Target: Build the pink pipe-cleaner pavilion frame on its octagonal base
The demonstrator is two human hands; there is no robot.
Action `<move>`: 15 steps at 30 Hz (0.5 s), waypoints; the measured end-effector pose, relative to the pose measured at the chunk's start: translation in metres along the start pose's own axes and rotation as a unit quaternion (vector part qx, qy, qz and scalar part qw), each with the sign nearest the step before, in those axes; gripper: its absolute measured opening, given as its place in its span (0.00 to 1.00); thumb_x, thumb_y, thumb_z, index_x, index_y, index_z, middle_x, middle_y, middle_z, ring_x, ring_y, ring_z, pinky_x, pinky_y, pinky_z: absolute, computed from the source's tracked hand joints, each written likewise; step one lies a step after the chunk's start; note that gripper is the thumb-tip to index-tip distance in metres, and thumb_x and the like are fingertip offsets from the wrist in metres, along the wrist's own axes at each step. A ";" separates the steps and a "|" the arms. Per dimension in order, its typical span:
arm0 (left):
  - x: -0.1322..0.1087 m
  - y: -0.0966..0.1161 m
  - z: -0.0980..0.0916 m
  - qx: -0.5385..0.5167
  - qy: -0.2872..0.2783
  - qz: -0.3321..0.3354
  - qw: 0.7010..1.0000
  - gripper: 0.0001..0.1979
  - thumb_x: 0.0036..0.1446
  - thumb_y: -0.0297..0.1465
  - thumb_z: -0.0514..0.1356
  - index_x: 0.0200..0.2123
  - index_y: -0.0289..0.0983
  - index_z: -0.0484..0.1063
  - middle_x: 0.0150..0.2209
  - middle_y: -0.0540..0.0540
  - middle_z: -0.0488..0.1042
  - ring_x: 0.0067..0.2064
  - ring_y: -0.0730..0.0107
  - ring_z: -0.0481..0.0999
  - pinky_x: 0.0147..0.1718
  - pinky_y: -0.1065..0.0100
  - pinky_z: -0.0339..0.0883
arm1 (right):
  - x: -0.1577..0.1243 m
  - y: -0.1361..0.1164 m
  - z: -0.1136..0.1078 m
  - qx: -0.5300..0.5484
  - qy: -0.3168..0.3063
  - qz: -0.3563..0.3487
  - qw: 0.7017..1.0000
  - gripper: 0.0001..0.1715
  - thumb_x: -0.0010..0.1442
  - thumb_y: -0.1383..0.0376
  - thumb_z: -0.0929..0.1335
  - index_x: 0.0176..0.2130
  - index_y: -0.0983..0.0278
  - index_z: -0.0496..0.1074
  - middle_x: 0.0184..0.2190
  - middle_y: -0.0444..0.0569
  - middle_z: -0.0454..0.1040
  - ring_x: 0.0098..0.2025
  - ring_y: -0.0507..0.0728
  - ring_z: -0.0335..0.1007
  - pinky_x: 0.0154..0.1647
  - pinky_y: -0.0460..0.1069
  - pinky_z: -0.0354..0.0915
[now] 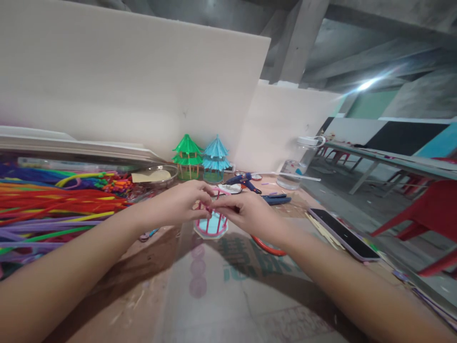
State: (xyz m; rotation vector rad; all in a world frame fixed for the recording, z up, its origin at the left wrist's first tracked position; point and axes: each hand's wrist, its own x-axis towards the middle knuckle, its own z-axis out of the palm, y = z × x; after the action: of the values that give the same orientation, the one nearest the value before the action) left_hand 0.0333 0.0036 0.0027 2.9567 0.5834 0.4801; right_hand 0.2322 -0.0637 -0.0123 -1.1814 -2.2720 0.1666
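From where I'm standing, the person's at the bench w/ both hands on a small, open, pink-posted frame w/ a pale-blue floor [214, 224], which stands upright on a translucent plastic sheet w/ green lettering [200, 314], roughly mid-table. R hand [246, 215] has thumb & forefinger pinched together on a small pink piece [208, 208] at the frame's near side; too blurry to say if it's a loose bit or part of a post. L hand [189, 202] curls in from the other side, fingertips right by the same spot, but can't tell if they're gripping or just steadying. Step in hand, I'd guess: fitting or adjusting a pink piece btwn the posts. Two finished-looking little pavilions, a green tiered-roof one [187, 157] & a light-blue tiered-roof one [216, 159], stand behind; the pink one has no such roof on it. Next move prob. calls for a light, steady pinch, L fingers bracing the post so it doesn't lean, & the piece lined up before any pressing. A dark-blue glue gun [246, 181] lies just behind the frame, w/in easy reach if it needs bonding.
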 end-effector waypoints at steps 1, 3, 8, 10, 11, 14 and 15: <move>0.000 0.000 0.000 0.000 0.003 0.004 1.000 0.08 0.57 0.31 0.61 0.39 0.41 0.79 0.50 0.44 0.74 0.50 0.63 0.73 0.49 0.65 0.66 | 0.000 0.000 0.000 -0.003 -0.002 -0.002 1.000 0.13 0.63 0.67 0.66 0.44 0.58 0.79 0.35 0.45 0.81 0.29 0.51 0.70 0.30 0.44 0.57; 0.000 0.001 0.000 0.004 0.001 0.005 1.000 0.07 0.57 0.31 0.61 0.38 0.40 0.79 0.49 0.44 0.74 0.50 0.63 0.73 0.48 0.65 0.66 | -0.001 -0.001 0.001 -0.012 -0.005 -0.007 1.000 0.13 0.64 0.67 0.66 0.43 0.58 0.79 0.34 0.45 0.81 0.29 0.50 0.70 0.30 0.44 0.56; -0.002 0.010 -0.006 0.002 -0.004 -0.042 0.999 0.11 0.56 0.29 0.60 0.43 0.39 0.76 0.51 0.43 0.73 0.50 0.62 0.74 0.48 0.64 0.67 | -0.004 -0.006 -0.008 -0.008 0.046 0.009 0.999 0.15 0.64 0.63 0.65 0.48 0.59 0.76 0.28 0.45 0.78 0.24 0.50 0.65 0.27 0.45 0.53; -0.005 0.012 -0.007 -0.014 0.020 -0.073 0.997 0.21 0.54 0.33 0.63 0.52 0.40 0.70 0.54 0.42 0.71 0.52 0.60 0.73 0.48 0.64 0.68 | -0.003 -0.006 -0.016 0.006 0.079 0.028 0.996 0.16 0.65 0.62 0.64 0.49 0.61 0.75 0.26 0.44 0.76 0.24 0.50 0.65 0.27 0.45 0.54; -0.007 0.011 -0.006 -0.022 0.030 -0.091 0.995 0.27 0.52 0.35 0.65 0.56 0.40 0.66 0.55 0.41 0.70 0.53 0.58 0.74 0.47 0.63 0.69 | -0.002 -0.004 -0.020 0.007 0.094 0.035 0.995 0.16 0.65 0.61 0.64 0.48 0.62 0.75 0.25 0.44 0.76 0.25 0.51 0.65 0.27 0.45 0.55; -0.012 0.004 0.001 -0.028 0.039 -0.152 0.987 0.43 0.45 0.40 0.69 0.63 0.39 0.56 0.55 0.37 0.71 0.52 0.52 0.75 0.43 0.62 0.72 | 0.005 0.011 -0.025 -0.003 0.123 0.057 0.991 0.16 0.64 0.62 0.63 0.45 0.63 0.76 0.26 0.45 0.76 0.26 0.52 0.67 0.29 0.47 0.57; -0.013 -0.001 0.005 -0.030 0.037 -0.169 0.984 0.46 0.45 0.41 0.69 0.64 0.39 0.54 0.55 0.36 0.72 0.52 0.50 0.75 0.43 0.61 0.72 | 0.009 0.019 -0.024 -0.002 0.131 0.066 0.989 0.16 0.64 0.62 0.63 0.45 0.63 0.76 0.27 0.46 0.77 0.27 0.53 0.68 0.29 0.47 0.58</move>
State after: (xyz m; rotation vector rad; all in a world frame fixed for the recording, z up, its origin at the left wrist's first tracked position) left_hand 0.0234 -0.0011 -0.0058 2.7110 1.0337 0.5594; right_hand 0.2542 -0.0488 0.0046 -1.2772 -1.9691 0.0540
